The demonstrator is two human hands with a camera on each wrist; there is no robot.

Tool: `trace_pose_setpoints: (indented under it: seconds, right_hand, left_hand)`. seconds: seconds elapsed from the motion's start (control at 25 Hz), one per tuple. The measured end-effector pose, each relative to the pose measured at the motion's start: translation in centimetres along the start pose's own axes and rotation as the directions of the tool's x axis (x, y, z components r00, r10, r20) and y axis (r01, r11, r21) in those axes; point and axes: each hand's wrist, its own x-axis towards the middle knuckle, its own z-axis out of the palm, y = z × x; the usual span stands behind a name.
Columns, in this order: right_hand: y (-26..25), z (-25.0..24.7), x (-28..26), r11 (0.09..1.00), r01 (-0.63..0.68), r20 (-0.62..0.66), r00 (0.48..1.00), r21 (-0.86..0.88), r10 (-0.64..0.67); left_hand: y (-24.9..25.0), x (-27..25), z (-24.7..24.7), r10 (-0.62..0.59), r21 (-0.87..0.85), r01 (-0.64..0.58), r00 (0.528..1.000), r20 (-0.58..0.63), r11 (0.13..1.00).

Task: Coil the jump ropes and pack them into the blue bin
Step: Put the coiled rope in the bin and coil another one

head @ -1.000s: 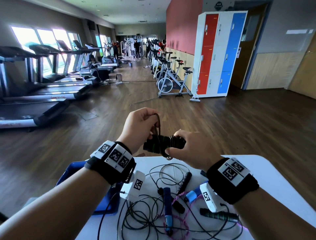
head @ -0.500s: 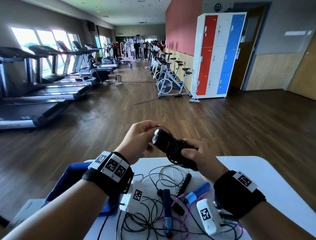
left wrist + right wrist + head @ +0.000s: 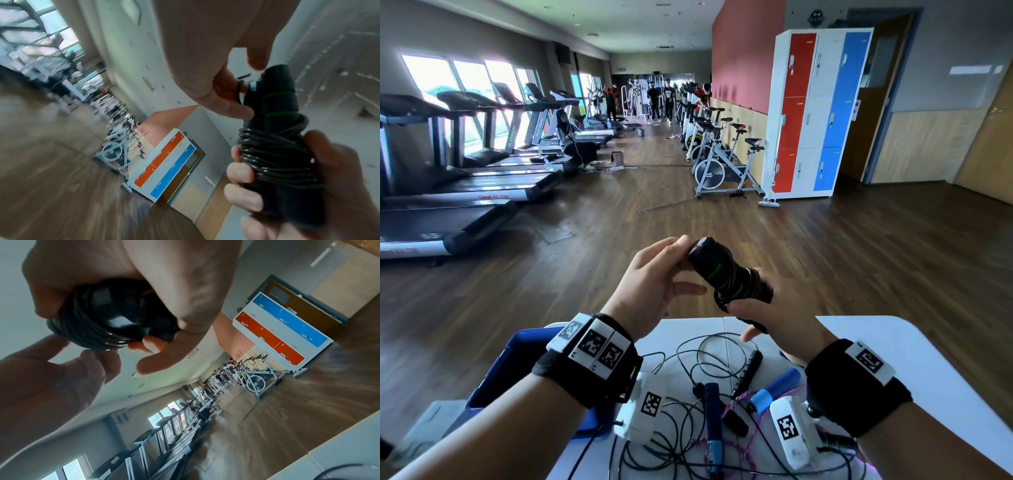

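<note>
The right hand (image 3: 777, 318) is closed around the black jump rope (image 3: 729, 274), which is held in the air above the worktop (image 3: 893, 346); the cord is wound many times around the two handles with green rings. The left hand (image 3: 654, 284) pinches the last bit of cord at the top end of the handles, as the left wrist view shows. I judge that the step in hand is to secure the loose end so the bundle does not open. To do it well, the right hand should keep firm pressure on the windings while the left hand tucks the end under a tight turn, not a slack one. After that the bundle can go into the blue bin (image 3: 517, 370), which stands at the left edge of the worktop. Other ropes (image 3: 709, 411) lie tangled on the worktop below the hands and are not yet coiled.
</note>
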Motion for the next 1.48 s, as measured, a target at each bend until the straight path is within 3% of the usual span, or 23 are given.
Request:
trace_pose_setpoints:
  seconds: [0.24, 0.36, 0.44, 0.52, 0.68, 0.84, 0.92, 1.24, 1.48]
  right_hand:
    - [-0.9, 0.0, -0.3, 0.962, 0.056, -0.058, 0.996, -0.267, -0.074]
    - [-0.8, -0.3, -0.1, 0.946, 0.058, -0.084, 0.992, -0.319, -0.089]
    - [-0.5, -0.5, -0.1, 0.941, 0.059, -0.094, 0.991, -0.333, -0.096]
    - [-0.3, -0.4, -0.3, 0.932, 0.051, -0.114, 0.989, -0.359, -0.099]
    - [-0.4, 0.0, -0.5, 0.906, 0.006, -0.22, 0.969, -0.422, -0.109]
    - [-1.1, 1.5, -0.4, 0.91, -0.025, -0.344, 0.93, -0.414, -0.132]
    - [-1.1, 2.0, -0.2, 0.914, -0.022, -0.388, 0.909, -0.406, -0.151]
    - [-0.9, 2.1, -0.7, 0.929, -0.032, -0.393, 0.911, -0.368, -0.124]
    - [-1.1, 1.8, -0.7, 0.914, -0.026, -0.383, 0.912, -0.405, -0.144]
  left_hand:
    - [1.5, 0.4, -0.6, 0.125, 0.227, -0.119, 0.992, -0.008, 0.967]
    - [2.7, 0.6, -0.9, 0.31, 0.507, -0.274, 0.951, 0.015, 0.817]
    - [2.8, 0.3, -0.9, 0.371, 0.592, -0.333, 0.927, 0.062, 0.734]
    - [2.7, 0.1, -1.0, 0.348, 0.615, -0.313, 0.935, 0.067, 0.723]
    - [2.1, -0.3, -0.6, 0.237, 0.578, -0.211, 0.971, 0.031, 0.789]
    - [1.1, -0.7, 0.9, 0.36, 0.631, -0.277, 0.933, -0.004, 0.724]
    - [0.7, -0.4, 1.2, 0.36, 0.573, -0.273, 0.932, -0.041, 0.773]
    - [0.4, 0.1, 0.9, 0.367, 0.635, -0.279, 0.93, -0.009, 0.721]
    - [-0.2, 0.5, 0.2, 0.441, 0.663, -0.369, 0.895, 0.065, 0.651]
